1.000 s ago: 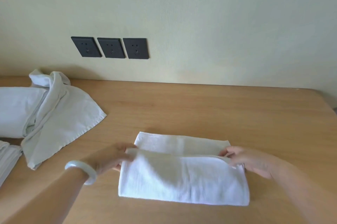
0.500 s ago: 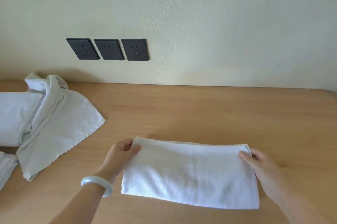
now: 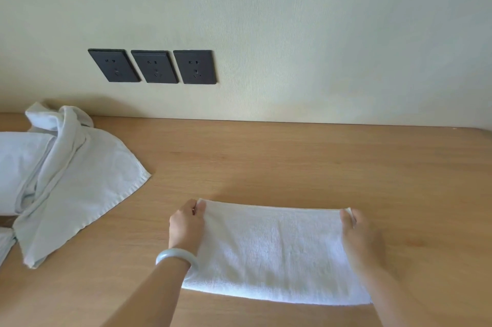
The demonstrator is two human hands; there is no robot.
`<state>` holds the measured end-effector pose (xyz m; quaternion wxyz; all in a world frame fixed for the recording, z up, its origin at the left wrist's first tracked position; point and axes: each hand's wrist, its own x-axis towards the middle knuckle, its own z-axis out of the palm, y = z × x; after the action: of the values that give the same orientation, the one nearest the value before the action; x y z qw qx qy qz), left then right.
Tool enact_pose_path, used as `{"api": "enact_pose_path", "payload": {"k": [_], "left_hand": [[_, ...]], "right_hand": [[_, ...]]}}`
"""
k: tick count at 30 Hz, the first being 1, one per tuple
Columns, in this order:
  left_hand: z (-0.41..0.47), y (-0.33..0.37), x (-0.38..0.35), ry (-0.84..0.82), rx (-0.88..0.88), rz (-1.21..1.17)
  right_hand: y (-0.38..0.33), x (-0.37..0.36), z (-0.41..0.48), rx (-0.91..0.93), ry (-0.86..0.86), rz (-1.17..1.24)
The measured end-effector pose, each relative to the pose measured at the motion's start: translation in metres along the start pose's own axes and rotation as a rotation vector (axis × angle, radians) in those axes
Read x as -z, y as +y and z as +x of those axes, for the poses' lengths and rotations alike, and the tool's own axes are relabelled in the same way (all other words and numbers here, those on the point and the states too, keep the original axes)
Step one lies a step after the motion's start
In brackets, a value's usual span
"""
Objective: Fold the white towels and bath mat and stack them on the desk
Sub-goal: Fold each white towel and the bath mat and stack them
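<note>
On the wooden worktop (image 3: 292,161), folded white terry towel (image 3: 274,254) lies flat, left hand (image 3: 186,225) and right hand (image 3: 362,238) fingers clamped on its far corners; uneven release could skew the layers.

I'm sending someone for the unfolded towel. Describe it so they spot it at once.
Start at the three black sockets on the wall, then drop to the desk and go left. The loose towel lies draped and rumpled there. The folded towel between the hands is a flat rectangle.
</note>
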<state>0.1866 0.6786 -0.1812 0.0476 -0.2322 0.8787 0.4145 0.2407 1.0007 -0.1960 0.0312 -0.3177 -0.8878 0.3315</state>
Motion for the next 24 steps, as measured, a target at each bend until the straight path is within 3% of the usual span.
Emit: {"api": "enact_pose_path", "payload": {"k": [4,8,11,13,15,17,24], "left_hand": [[0.000,0.008,-0.009,0.033,0.054,0.189],[-0.004,0.015,-0.006,0.070,-0.042,0.380],[-0.024,0.010,-0.021,0.229,-0.386,0.612],[-0.048,0.005,-0.045,0.120,-0.723,0.633],[-0.068,-0.007,-0.066,-0.073,-0.882,0.672],[-0.072,-0.016,-0.069,-0.176,-0.822,0.719],[-0.056,-0.045,-0.044,-0.015,-0.489,0.744]], "right_hand": [[0.002,-0.015,-0.001,-0.035,0.021,-0.202],[0.001,-0.015,0.001,0.099,0.291,-0.331],[-0.017,-0.020,-0.020,0.273,0.366,-0.352],[-0.035,-0.041,-0.051,0.526,0.227,-0.341],[-0.041,-0.069,-0.078,0.710,0.030,-0.401],[-0.035,-0.081,-0.084,0.676,-0.055,-0.456],[0.021,-0.045,-0.054,0.358,0.060,-0.554]]}}
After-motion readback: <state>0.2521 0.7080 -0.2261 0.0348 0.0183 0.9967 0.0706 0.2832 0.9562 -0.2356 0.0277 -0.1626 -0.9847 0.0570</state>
